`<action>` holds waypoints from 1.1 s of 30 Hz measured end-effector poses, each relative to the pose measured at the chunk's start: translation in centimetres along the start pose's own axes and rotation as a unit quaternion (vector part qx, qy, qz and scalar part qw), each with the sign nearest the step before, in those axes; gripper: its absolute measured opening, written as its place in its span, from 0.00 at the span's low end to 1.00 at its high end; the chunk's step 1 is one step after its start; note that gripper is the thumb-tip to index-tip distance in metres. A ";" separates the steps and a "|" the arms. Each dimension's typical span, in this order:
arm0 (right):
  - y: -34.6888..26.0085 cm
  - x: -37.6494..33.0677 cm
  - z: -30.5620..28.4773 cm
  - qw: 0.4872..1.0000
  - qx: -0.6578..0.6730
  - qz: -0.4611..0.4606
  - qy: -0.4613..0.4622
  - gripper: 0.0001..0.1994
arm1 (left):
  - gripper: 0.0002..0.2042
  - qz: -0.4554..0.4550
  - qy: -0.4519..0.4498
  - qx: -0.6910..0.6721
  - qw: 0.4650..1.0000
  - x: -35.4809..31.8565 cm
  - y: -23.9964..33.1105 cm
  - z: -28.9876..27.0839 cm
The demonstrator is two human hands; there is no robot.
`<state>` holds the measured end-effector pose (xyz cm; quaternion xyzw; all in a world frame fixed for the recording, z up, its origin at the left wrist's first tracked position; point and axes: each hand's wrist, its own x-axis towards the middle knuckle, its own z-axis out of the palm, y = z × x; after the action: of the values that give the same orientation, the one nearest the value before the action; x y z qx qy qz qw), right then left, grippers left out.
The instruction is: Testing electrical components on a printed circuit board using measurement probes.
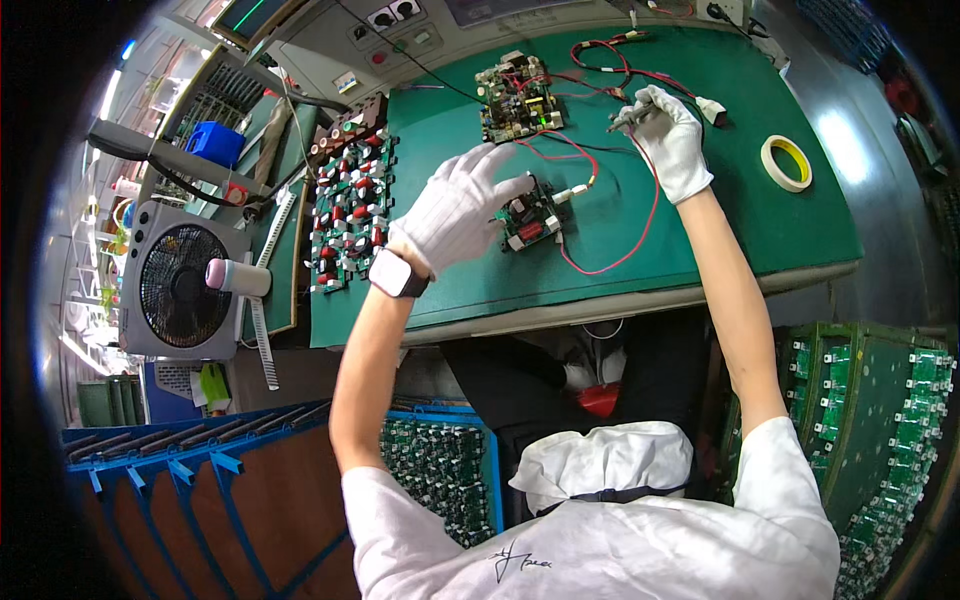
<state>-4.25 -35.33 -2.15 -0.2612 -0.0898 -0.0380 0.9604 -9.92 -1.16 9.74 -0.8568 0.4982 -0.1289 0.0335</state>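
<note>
Both my hands wear white gloves. My left hand (455, 205) has its fingers spread, the thumb against the upper left edge of a small circuit board (530, 218). Its foremost finger reaches toward a larger circuit board (520, 98) behind. At the right, my right hand (668, 145) is raised over the table with fingertips pinched on a wire lead; its tip shows greyish, too small to make out. A red wire (655, 205) loops from near that hand down to the small board's lower edge. A white connector (575, 192) with red wires sits at the small board's right side.
The boards lie on a green mat (700, 240). Several populated circuit boards (350, 205) line its left side. A tape roll (786, 163) and a white plug (711, 110) lie at the right. A fan (185, 280) stands left; racks of boards (850, 400) flank me.
</note>
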 end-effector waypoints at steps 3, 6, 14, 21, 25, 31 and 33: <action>-0.2 0.0 -0.2 1.000 0.007 0.002 0.004 0.11 | 0.24 0.041 -0.052 0.018 0.998 1.5 -1.0 -0.1; -0.2 0.0 -0.2 1.000 0.008 -0.002 0.002 0.11 | 0.21 0.056 -0.086 0.029 0.994 2.7 -1.5 0.3; 0.2 0.1 -0.2 1.000 0.005 -0.010 -0.006 0.10 | 0.18 0.081 -0.122 -0.033 0.989 2.6 -2.5 0.8; 0.0 0.3 0.0 1.000 -0.029 0.001 -0.010 0.11 | 0.20 0.084 -0.197 -0.057 0.975 3.3 -2.6 0.6; -0.1 0.0 0.0 1.000 -0.029 -0.001 0.006 0.11 | 0.19 0.043 -0.241 -0.036 0.969 3.6 -2.3 0.8; -0.2 0.2 0.1 1.000 0.004 -0.012 0.016 0.13 | 0.18 0.013 -0.147 -0.053 0.988 2.3 -2.8 -0.4; -0.3 0.2 0.1 1.000 0.016 -0.006 -0.003 0.13 | 0.20 -0.044 -0.116 -0.052 0.991 1.6 -2.3 -0.8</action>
<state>-4.07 -35.57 -1.91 -0.2454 -0.0948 -0.0418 0.9639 -7.47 -1.32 11.25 -0.8877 0.4585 -0.0037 0.0413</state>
